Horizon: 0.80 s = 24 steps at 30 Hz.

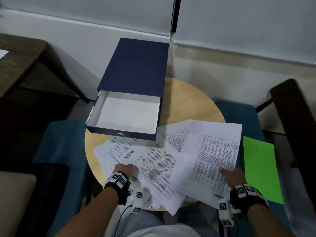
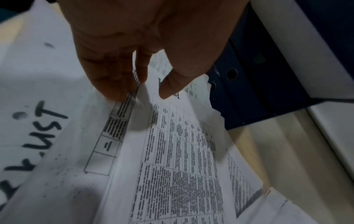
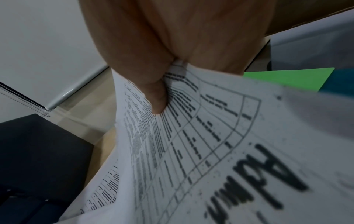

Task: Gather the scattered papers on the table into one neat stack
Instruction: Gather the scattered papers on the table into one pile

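Several printed white papers lie fanned and overlapping on the near half of a round wooden table. My left hand is on the left of the pile. In the left wrist view the left hand pinches the edge of a densely printed sheet, fingers at its edge and thumb above it. My right hand grips the rightmost sheet near its lower edge. In the right wrist view that sheet curves upward with the thumb pressed on top and the fingers hidden beneath.
A dark blue file box stands at the back left of the table, its white-lined drawer pulled open towards the papers. A green folder lies on the blue seat to the right. Another blue seat is on the left.
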### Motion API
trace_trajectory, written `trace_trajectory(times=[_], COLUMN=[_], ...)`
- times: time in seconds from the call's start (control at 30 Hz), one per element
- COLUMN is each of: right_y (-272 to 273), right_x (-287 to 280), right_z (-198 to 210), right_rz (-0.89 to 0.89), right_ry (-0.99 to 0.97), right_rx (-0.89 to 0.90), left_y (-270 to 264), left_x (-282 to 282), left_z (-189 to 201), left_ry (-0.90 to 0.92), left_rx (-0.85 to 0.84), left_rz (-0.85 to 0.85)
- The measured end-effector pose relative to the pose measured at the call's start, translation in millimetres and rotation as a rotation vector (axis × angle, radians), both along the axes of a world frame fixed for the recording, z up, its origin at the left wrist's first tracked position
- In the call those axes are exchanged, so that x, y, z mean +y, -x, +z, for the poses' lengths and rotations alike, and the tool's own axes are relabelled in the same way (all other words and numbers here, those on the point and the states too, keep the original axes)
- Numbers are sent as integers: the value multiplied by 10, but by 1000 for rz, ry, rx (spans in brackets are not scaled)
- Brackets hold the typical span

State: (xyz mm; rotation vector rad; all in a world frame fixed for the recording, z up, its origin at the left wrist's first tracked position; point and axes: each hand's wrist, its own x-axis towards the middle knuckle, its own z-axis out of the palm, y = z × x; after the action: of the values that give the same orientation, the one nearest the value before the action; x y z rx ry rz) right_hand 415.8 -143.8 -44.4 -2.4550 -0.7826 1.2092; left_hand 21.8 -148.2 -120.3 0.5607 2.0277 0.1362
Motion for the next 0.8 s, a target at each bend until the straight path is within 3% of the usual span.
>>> trace_trajectory(times=[0.07,0.17,0.2,0.27,0.33,0.5,0.63,0.8], right_y=[32,70,63,45,13,-27,-69,-91], right_x=[58,154,176,216,254,299,284,279], right_z=[27,16,5,-10,-1,70,73,105], right_rz=[36,72,92,122,149,147,159,177], right_ry=[16,72,81,113,112,113,105,125], right_rx=[-5,37,39,47,51,96,100,110], left_y=[-32,-191,-240,-322,-437,-609,-818,-936], left_x=[-9,-39,-14,34,29,-39,-30,-47], left_z=[6,2,10,2,16,-73,101,28], left_ry=[11,-60,-84,-163,-205,-46,3,-87], left_rx=[91,66,37,-79,-39,43,-49,54], left_rz=[-80,-131,-16,377,447,264,271,203])
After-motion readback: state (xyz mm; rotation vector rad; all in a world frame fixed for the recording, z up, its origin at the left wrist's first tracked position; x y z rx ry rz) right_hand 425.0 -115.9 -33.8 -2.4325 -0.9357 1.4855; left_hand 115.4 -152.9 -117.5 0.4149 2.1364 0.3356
